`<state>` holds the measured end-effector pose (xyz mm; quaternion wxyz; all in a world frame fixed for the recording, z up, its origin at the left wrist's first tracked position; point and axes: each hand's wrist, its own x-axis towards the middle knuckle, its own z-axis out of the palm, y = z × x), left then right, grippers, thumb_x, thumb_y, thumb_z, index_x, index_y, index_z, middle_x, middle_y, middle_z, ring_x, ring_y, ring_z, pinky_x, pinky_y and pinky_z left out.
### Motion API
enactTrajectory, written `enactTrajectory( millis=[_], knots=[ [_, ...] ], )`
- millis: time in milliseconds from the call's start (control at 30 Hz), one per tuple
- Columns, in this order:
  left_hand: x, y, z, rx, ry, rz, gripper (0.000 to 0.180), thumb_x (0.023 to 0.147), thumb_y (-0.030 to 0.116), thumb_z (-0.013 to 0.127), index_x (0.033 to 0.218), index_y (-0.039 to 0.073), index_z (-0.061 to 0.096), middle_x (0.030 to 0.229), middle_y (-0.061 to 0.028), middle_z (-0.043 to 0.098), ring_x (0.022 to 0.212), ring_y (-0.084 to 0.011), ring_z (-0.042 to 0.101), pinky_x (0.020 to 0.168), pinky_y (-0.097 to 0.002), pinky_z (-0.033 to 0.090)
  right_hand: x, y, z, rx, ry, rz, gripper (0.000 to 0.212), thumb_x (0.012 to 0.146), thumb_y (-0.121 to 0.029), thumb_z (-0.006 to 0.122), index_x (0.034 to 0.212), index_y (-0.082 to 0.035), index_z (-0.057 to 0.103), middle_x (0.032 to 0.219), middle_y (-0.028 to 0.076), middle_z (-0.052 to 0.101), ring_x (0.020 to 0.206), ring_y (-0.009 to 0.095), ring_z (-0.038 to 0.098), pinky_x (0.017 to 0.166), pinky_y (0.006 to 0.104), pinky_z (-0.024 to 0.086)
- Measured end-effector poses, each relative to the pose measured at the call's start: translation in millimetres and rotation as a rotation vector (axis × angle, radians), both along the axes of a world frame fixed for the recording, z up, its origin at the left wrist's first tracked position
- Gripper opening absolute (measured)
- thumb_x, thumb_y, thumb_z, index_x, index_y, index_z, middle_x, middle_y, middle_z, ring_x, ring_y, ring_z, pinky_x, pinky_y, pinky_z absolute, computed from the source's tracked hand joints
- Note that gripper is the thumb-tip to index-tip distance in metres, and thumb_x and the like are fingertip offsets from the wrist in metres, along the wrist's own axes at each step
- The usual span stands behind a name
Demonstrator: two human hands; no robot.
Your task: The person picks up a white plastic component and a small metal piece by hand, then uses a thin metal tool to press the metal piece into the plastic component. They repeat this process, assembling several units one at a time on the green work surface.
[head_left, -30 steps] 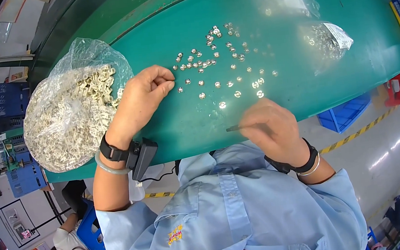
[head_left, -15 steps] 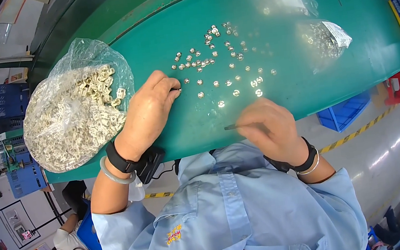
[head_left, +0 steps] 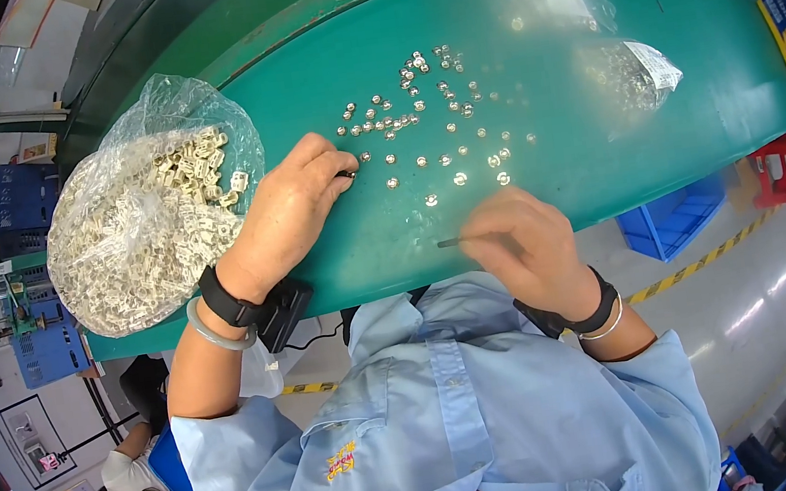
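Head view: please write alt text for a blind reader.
Left hand pinches a small dark piece near scattered shiny parts on a green table; right hand holds a thin dark rod. A clear bag of pale parts lies to the left.

Small metal part [head_left: 347,174], clear of the left hand [head_left: 285,215] a second ago, now between its fingers [head_left: 336,161].

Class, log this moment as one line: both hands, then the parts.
left hand: pinching small dark piece; right hand: holding thin dark tool; metal parts: scattered on green table
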<state>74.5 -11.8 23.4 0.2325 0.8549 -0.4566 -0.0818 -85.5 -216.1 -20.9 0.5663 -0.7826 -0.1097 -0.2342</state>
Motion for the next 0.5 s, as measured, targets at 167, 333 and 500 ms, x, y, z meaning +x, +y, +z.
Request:
enactTrajectory(
  millis=[167,333,500],
  knots=[
    [4.1,3.5,0.9,0.067,0.014,-0.064,0.017,0.083,0.0,0.064,0.099,0.002,0.061,0.093,-0.0107,0.055,0.086,-0.0289,0.059,0.074,-0.0349,0.05,0.2,0.9,-0.8,-0.003,-0.02,-0.016,0.019,0.076,0.002,0.07,0.091,-0.003,0.06,0.081,0.01,0.063,0.071,0.026,0.06,0.062,0.0333,0.048],
    [7.6,6.2,-1.0,0.042,0.038,-0.066,0.019,0.082,0.0,0.064,0.101,0.002,0.061,0.094,-0.0105,0.055,0.088,-0.0292,0.059,0.075,-0.0346,0.05,0.6,0.9,-0.8,0.003,-0.02,-0.021,0.019,0.075,0.003,0.07,0.091,-0.003,0.06,0.081,0.01,0.063,0.07,0.026,0.06,0.062,0.0331,0.048],
    [7.9,9.7,4.8,0.032,0.059,-0.05,0.019,0.082,0.0,0.065,0.1,0.002,0.06,0.095,-0.0106,0.055,0.088,-0.0296,0.059,0.076,-0.0346,0.05,0.6,1.3,-1.1,-0.017,-0.031,-0.019,0.019,0.075,0.003,0.069,0.091,-0.002,0.06,0.08,0.01,0.063,0.07,0.026,0.059,0.062,0.033,0.047]
  ],
)
